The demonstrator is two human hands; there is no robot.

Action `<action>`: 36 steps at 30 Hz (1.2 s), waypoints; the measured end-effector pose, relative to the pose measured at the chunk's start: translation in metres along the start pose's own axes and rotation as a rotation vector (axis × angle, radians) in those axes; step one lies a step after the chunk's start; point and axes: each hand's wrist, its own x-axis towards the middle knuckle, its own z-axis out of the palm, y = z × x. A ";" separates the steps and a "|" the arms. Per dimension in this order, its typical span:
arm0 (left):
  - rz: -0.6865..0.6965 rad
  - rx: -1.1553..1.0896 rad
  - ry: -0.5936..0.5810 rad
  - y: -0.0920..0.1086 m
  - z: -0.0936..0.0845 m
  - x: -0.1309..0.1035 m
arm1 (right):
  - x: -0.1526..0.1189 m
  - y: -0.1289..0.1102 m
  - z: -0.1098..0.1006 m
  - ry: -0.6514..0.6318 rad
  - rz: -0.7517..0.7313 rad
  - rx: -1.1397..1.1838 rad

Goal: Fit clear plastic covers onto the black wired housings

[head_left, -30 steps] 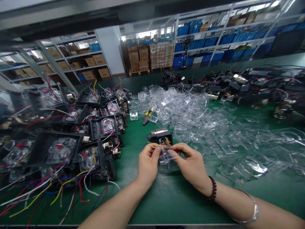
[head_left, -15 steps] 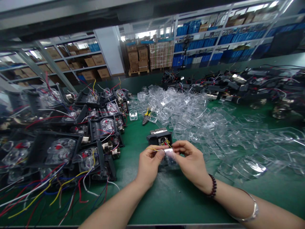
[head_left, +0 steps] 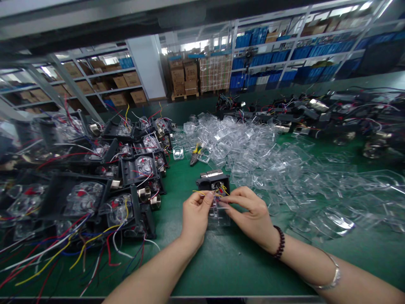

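In the head view a dark grey housing (head_left: 205, 183) with a metal fitting (head_left: 211, 173) stands in front of me on the green bench. Yellow wires (head_left: 225, 188) and a red part show inside it. My left hand (head_left: 195, 215) is closed in a pinch at the near side of the housing, with a yellow wire running through its fingertips. Below the fingertips hangs a clear plastic cover (head_left: 220, 217), tilted towards me. My right hand (head_left: 253, 210) pinches the right side of this cover near its upper edge; its fingertips partly hide the wires.
Yellow-handled pliers (head_left: 195, 154) lie beyond the housing. A heap of clear plastic covers (head_left: 249, 143) spreads to the right. Several wired grey housings (head_left: 84, 198) crowd the left, their loose wires trailing forward. More dark assemblies (head_left: 303, 112) lie at the back right.
The clear cover has tipped and now hangs lower, more of it showing between my hands. My right fingers have shifted left and down, closer to my left fingertips.
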 end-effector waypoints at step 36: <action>0.143 0.203 -0.116 -0.001 -0.004 0.005 | 0.007 0.002 0.000 -0.013 0.430 0.323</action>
